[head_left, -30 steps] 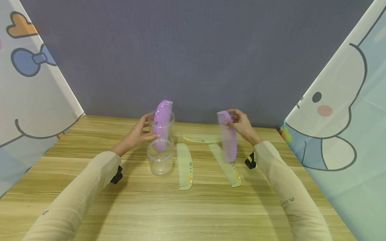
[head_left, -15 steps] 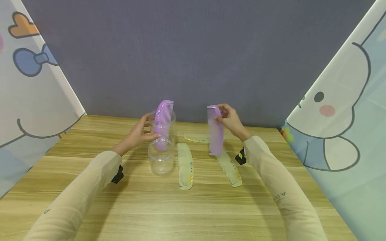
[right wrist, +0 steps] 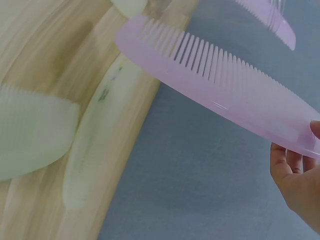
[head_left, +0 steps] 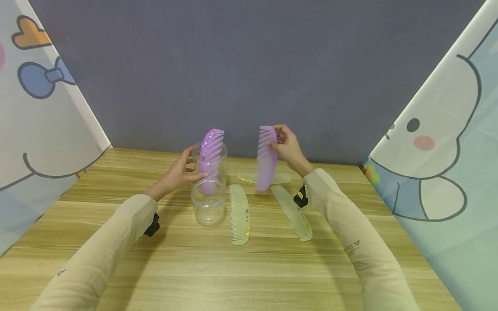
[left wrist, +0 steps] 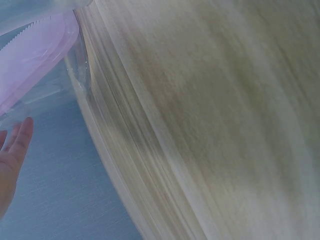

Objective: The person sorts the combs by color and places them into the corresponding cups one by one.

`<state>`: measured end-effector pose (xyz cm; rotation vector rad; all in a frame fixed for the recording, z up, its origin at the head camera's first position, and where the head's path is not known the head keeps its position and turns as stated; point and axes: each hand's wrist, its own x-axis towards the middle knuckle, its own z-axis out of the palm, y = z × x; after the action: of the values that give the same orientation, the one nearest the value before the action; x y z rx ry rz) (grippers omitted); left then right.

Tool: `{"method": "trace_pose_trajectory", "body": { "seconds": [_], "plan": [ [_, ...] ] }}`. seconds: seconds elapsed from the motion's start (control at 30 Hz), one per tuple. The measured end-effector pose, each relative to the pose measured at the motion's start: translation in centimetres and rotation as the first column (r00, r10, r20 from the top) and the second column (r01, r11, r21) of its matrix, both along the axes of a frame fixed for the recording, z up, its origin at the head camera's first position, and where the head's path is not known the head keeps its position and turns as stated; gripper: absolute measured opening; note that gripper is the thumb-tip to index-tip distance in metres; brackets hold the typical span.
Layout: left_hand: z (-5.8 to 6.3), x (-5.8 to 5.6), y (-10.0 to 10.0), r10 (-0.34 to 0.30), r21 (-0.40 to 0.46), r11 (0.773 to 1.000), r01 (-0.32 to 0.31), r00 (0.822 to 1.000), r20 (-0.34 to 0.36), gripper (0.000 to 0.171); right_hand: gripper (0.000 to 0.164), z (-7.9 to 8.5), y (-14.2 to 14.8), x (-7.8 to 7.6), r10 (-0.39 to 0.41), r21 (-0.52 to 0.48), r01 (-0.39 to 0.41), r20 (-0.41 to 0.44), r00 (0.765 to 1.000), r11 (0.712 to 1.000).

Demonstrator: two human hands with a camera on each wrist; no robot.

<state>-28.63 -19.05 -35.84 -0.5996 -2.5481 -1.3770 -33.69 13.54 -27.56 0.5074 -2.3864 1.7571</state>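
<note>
My left hand [head_left: 177, 175] grips the rear clear plastic cup [head_left: 221, 169], thumb in front and fingers at its far side. A purple comb [head_left: 212, 144] stands tilted inside that cup, its upper end above the rim. My right hand [head_left: 288, 147] pinches a second purple comb [head_left: 266, 160] near its top end and holds it upright over the table, teeth toward the left. In the right wrist view this raised comb [right wrist: 215, 95] stretches across, with thumb and fingers at one end. Another clear cup [head_left: 208, 211] stands in front of the gripped one, with nothing visible inside.
Three pale green combs lie on the wooden table [head_left: 249, 276]: one upright comb [head_left: 239, 216] beside the front cup, one slanted comb [head_left: 292, 214] to the right, and one crosswise comb [head_left: 282, 178] at the back. A grey wall [head_left: 249, 77] rises behind the table.
My right hand has moved left and up with the purple comb, away from above the slanted green comb. The left hand and both cups have stayed in place.
</note>
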Motion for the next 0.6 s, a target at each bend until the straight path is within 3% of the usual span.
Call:
{"method": "trace_pose_trajectory", "body": {
  "seconds": [0.3,0.6],
  "plan": [
    [-0.2,-0.2,-0.1,-0.003,0.006,1.000,0.003,1.000,0.014,0.092,0.039,1.6,-2.1,-0.1,-0.017,-0.132,0.010,-0.049,0.999,0.991],
    [-0.1,-0.1,0.1,-0.010,0.003,1.000,0.010,1.000,0.006,0.093,0.036,3.7,-3.8,0.2,0.013,-0.256,-0.046,-0.129,0.992,0.966]
  ]
}}
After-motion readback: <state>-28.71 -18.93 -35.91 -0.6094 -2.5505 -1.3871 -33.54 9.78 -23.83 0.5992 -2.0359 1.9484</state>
